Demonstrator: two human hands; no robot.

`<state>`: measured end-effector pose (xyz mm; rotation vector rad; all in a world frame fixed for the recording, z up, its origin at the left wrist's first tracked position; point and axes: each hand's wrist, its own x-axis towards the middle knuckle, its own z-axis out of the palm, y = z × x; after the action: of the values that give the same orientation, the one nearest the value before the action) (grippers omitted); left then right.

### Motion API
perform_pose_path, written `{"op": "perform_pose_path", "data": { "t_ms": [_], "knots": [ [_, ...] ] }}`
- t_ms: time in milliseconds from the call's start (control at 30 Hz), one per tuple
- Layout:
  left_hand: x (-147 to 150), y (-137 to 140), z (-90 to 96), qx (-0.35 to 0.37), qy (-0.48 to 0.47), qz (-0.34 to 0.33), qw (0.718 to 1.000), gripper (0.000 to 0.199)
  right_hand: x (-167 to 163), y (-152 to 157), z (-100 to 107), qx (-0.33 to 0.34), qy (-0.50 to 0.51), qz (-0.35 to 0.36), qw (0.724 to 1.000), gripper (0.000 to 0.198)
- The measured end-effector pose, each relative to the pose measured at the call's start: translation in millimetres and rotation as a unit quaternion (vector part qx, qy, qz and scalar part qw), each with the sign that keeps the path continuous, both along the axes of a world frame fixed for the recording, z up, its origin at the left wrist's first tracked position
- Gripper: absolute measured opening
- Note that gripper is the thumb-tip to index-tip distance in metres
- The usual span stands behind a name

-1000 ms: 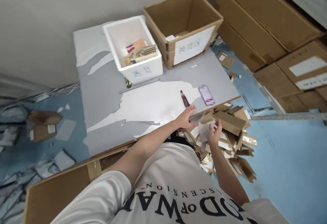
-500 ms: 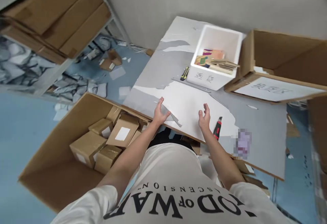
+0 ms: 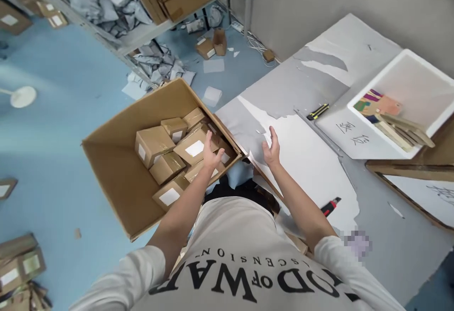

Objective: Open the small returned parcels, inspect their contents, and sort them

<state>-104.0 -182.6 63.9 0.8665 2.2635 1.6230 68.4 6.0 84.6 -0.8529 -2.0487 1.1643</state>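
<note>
My left hand (image 3: pixel 213 152) is over the right side of a large open carton (image 3: pixel 109 174), fingers apart and nothing in it. Beneath it lie several small brown boxes with white labels, among them a labelled box (image 3: pixel 193 145) close to my fingers. My right hand (image 3: pixel 272 149) is also open and bare, above the near left edge of the worktable (image 3: pixel 386 178). A red and black utility knife (image 3: pixel 330 206) lies on the table right of my right forearm. Farther back is a yellow and black cutter (image 3: pixel 318 111).
A white bin (image 3: pixel 354 133) holding flat cards or booklets stands on the table, beside a cardboard box (image 3: pixel 422 197) with a handwritten sheet. Behind the carton, a metal shelf (image 3: pixel 142 37) bears grey parcels and cartons. Brown boxes (image 3: pixel 21 263) lie on the blue floor at left.
My view has turned left, towards the carton. My left hand has gone from over the table to over the carton's boxes; my right hand has moved left along the table. Both stay open.
</note>
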Motion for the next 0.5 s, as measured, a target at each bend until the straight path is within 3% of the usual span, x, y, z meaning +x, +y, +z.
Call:
{"op": "perform_pose_path", "data": {
  "t_ms": [333, 500],
  "knots": [
    [-89.2, -135.8, -34.2, 0.030, -0.050, 0.181, 0.982, 0.107, -126.4, -72.5, -31.1, 0.014, -0.001, 0.143, 0.990, 0.078],
    [-113.7, -182.5, -54.4, 0.055, -0.078, 0.264, 0.960, 0.097, -174.5, -90.7, -51.9, 0.004, -0.013, 0.185, 0.983, 0.076]
  ]
}}
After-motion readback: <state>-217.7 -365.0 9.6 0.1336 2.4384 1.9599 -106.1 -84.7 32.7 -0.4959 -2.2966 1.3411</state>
